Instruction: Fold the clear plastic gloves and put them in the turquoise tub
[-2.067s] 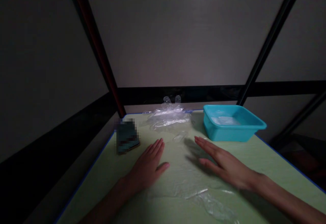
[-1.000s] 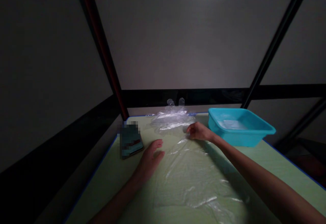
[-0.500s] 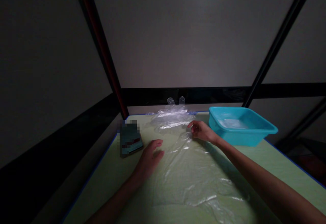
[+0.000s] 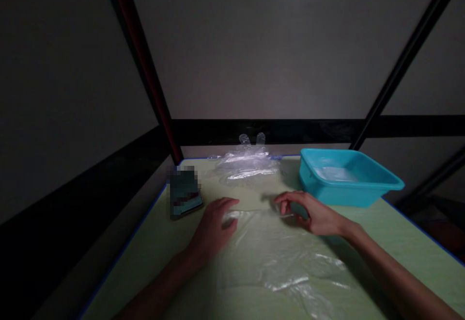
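Observation:
A thin clear plastic sheet [image 4: 279, 257] lies spread on the pale green table [image 4: 156, 257]. My left hand [image 4: 214, 225] rests on the sheet's far left corner, fingers curled onto the film. My right hand [image 4: 312, 213] is at the sheet's far edge, thumb and fingers pinched on the plastic and drawn back toward me. A pile of clear plastic gloves [image 4: 247, 162] lies at the table's far edge, beyond both hands.
A turquoise plastic tub [image 4: 348, 186] holding something pale stands at the far right of the table. A small dark teal object [image 4: 184, 196], blurred out, lies at the far left. Dark frame bars and grey panels surround the table.
My right hand reached out to the sheet's far edge near the glove pile, then pulled back toward me with the film pinched. My left hand stayed on the left corner.

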{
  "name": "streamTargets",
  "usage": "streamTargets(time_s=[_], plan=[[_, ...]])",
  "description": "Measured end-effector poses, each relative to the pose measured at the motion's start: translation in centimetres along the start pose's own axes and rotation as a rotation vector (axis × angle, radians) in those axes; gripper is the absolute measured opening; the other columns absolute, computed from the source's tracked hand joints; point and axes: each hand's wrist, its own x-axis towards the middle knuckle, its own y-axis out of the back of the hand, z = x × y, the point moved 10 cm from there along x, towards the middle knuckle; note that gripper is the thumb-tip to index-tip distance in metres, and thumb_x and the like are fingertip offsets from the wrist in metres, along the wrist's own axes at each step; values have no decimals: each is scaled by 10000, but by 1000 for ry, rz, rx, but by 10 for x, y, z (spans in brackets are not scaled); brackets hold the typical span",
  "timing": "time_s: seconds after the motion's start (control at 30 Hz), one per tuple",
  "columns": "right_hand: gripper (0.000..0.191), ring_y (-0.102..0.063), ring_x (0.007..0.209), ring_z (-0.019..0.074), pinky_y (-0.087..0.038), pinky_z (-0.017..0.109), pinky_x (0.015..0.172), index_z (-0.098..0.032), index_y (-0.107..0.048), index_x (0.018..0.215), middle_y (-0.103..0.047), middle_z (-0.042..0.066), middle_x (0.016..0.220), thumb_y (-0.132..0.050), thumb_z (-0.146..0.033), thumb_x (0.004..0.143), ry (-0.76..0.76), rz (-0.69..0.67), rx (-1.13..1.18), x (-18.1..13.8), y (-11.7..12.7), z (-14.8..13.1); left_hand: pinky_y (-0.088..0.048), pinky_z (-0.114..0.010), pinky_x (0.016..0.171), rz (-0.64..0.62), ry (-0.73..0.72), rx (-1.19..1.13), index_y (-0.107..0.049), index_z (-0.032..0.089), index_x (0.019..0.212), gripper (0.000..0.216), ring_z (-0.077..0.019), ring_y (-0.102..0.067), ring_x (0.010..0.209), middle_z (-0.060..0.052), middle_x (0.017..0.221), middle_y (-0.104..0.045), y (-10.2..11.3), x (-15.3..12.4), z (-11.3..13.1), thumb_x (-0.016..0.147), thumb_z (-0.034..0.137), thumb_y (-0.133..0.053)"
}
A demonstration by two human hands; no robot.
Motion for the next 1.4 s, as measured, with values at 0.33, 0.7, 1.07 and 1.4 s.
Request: streamTargets(time_s=[0.33,0.7,1.07,1.4], plan=[[592,-236,1247,237,-181,445,1018,-128,-218,1337,-260,131,1371,-366,-417,842,11,-109,-355,-1,-33,-24,-294,-425,985,-198,-169,223,-457,136,1176,470,-228,-433,1132,-104,1238,-484,-15,-10,38,725,254,-515],[767,-60,1280,238,-134,410,1047,-71,-73,1357,-78,158,1399,-303,-566,817,-7,-217,-420,-13,-66,-8,-200,-411,1030,-470,-175,377,-197,62,1323,646,-237,-103,1283,-155,1402,-145,-43,-29,45,834,452,-362],[736,-78,1280,227,-150,399,1047,-68,-120,1352,-102,156,1393,-282,-558,828,-29,-179,-450,-14,-67,-3,-164,-351,1045,-512,-225,382,-196,63,1324,650,-203,-107,1286,-149,1402,-157,-63,-25,47,851,500,-283],[801,-77,1279,243,-156,400,1043,-32,-136,1345,-93,173,1389,-262,-608,803,-91,-201,-446,-15,-60,4,-183,-358,1036,-514,-130,436,-162,90,1340,645,-205,-120,1286,-127,1408,-133,-33,-39,6,842,461,-337]])
